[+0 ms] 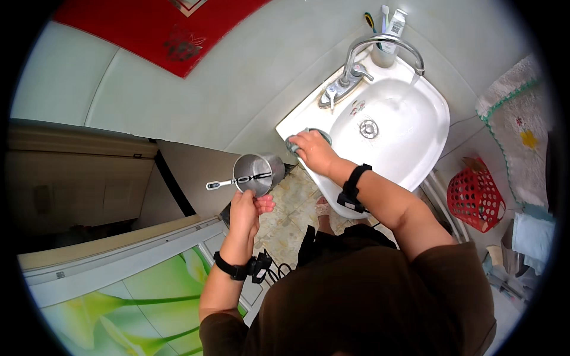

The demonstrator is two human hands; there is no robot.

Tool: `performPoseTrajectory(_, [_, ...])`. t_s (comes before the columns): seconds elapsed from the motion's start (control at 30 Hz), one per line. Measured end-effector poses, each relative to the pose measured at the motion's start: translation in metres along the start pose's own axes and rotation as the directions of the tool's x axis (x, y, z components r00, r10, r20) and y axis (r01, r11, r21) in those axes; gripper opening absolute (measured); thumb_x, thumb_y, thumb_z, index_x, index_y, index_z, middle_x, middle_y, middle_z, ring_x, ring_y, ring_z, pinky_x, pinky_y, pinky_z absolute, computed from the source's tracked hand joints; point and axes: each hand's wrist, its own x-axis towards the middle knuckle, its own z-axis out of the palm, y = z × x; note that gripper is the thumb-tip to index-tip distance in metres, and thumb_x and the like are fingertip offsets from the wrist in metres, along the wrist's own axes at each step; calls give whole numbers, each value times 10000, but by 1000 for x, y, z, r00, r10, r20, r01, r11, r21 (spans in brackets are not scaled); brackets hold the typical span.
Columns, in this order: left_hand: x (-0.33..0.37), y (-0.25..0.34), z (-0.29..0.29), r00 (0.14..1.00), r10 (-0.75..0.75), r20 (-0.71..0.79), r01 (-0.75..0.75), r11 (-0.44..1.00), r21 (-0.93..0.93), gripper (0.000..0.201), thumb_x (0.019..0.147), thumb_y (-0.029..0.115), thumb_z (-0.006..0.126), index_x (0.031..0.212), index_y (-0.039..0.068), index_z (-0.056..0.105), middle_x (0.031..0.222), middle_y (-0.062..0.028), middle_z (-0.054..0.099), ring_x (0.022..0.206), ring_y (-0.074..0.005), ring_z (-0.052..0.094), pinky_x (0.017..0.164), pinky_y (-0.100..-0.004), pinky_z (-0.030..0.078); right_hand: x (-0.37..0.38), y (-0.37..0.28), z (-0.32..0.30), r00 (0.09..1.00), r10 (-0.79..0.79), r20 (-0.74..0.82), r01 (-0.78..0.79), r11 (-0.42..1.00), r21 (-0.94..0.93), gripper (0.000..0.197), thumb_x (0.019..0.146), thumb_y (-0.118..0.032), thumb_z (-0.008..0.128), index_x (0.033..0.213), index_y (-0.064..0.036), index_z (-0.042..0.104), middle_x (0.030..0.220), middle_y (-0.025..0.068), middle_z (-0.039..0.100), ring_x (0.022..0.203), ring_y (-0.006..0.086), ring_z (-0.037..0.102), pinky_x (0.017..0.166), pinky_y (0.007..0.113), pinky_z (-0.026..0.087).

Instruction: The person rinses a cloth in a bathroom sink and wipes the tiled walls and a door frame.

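Note:
My left hand (244,207) is closed on the near rim of a steel cup (274,169), which is tipped so its mouth faces me. Across that mouth lies a slim white and black stick-like tool (221,184), its white end jutting out to the left; I cannot tell its exact kind. My right hand (314,151) presses a bunched grey-green cloth (293,146) against the left corner of the white washbasin (436,127). Part of the cloth is hidden under the fingers.
A chrome faucet (380,38) arches over the basin. Behind it stands a cup (385,57) with toothbrushes and a white tube (395,25). To the right are a red basket (475,196) and a hanging towel (518,133). A flower-patterned panel (130,296) lies at lower left.

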Motion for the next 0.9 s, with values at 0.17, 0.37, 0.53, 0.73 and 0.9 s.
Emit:
performPoseTrajectory(0.17, [23,12,40,997,25,72,-31,996,80,169,805,97,336,914,-31,359,726,-210,562,547,-242,564,469,-313,483,-59,5,-12,990,-117,79,112,992,65,315,700,-34,547,1010,-88,531,996,97,516,917,301,446,833,365,364])
performPoseTrajectory(0.37, [60,7,86,991,32,132,-54,985,166,189,833,129,304,918,-25,373,728,-195,567,547,-227,563,492,-304,498,-144,8,-58,941,-86,328,21,980,196,308,699,-5,493,986,-102,551,989,86,522,909,295,445,835,355,368])
performPoseTrajectory(0.53, [74,5,99,988,40,148,-68,979,191,187,842,136,288,910,-9,384,709,-170,565,537,-208,559,476,-294,500,-175,26,-111,916,-55,397,13,994,107,279,672,-24,530,937,-95,583,934,84,552,865,283,469,813,359,381])
performPoseTrajectory(0.73, [91,3,101,989,35,141,-57,987,150,172,860,156,321,942,16,380,684,-157,570,504,-200,561,435,-284,486,-157,95,-180,929,146,340,-39,953,-302,172,662,-44,552,823,-88,596,828,82,575,788,270,504,768,365,397])
performPoseTrajectory(0.9, [74,2,104,986,54,157,-72,992,107,349,871,380,399,985,50,380,675,-130,565,504,-179,550,441,-258,473,-184,142,-244,914,312,-258,-402,779,-481,263,679,-12,519,930,-77,560,930,126,537,840,309,479,801,383,390])
